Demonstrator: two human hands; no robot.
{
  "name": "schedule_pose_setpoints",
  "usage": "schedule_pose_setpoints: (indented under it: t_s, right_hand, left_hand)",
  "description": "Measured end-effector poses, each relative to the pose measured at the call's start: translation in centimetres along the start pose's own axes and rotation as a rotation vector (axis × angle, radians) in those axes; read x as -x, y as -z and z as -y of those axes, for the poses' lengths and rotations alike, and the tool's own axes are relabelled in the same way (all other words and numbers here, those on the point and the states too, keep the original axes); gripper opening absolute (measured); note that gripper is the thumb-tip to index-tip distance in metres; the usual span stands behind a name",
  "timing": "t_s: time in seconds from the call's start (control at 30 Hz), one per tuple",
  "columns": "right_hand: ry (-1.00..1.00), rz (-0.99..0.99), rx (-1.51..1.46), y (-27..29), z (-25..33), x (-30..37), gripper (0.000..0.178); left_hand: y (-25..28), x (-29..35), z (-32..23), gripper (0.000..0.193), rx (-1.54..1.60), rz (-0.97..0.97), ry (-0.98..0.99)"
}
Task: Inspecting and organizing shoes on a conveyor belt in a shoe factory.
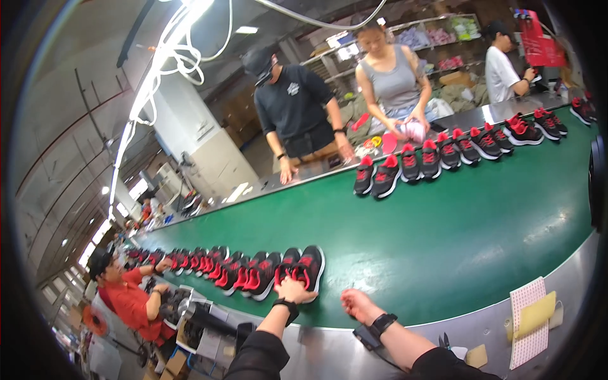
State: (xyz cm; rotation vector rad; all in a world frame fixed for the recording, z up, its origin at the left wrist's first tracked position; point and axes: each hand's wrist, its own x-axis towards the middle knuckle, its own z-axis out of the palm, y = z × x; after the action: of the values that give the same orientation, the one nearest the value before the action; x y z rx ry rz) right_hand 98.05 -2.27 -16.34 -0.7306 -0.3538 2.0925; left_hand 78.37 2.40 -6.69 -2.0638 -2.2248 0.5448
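The left hand (296,291) hides part of a shoe (311,263).

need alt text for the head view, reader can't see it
A person's left grip touches the end shoes of a black-and-red row on a green belt; the right grip is loosely curled nearby. Across the belt are more shoes and three people.

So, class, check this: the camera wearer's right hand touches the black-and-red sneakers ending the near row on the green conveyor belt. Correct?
Not quite: the head view shows the left hand touching the black-and-red sneakers ending the near row on the green conveyor belt; the right hand is apart from them.
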Motion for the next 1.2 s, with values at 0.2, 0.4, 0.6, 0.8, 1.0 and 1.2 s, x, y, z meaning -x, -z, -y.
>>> schedule_pose_setpoints:
  t_s: [0.2, 0.4, 0.6, 0.8, 1.0, 1.2]
  right_hand:
    - [0.094, 0.121, 0.669, -1.7, -0.5, 2.5, 0.017]
    - [0.02, 0.197, 0.671, -0.6, -0.5, 2.5, 0.02]
    - [0.06, 0.164, 0.639, -1.6, 1.0, 3.0, 0.016]
    - [0.022, 0.283, 0.859, -2.3, -0.8, 2.7, 0.025]
    - [0.104, 0.325, 0.926, -1.7, -1.4, 3.6, 0.024]
    - [0.164, 0.38, 0.84, -1.3, -1.4, 4.3, 0.018]
  left_hand:
    - [0.8, 0.6, 0.2, 0.075, -0.007, 0.108, 0.018]
    - [-0.8, -0.4, 0.2, 0.079, 0.018, 0.038, 0.055]
    - [-0.5, -1.0, 0.8, 0.056, 0.126, -0.253, 0.038]
    - [-2.5, -0.8, 3.1, 0.061, 0.22, -0.187, 0.053]
    - [-3.2, -0.4, 3.1, 0.054, 0.257, -0.346, 0.049]
    - [-3.3, 0.5, 3.5, 0.055, 0.233, -0.255, 0.09]
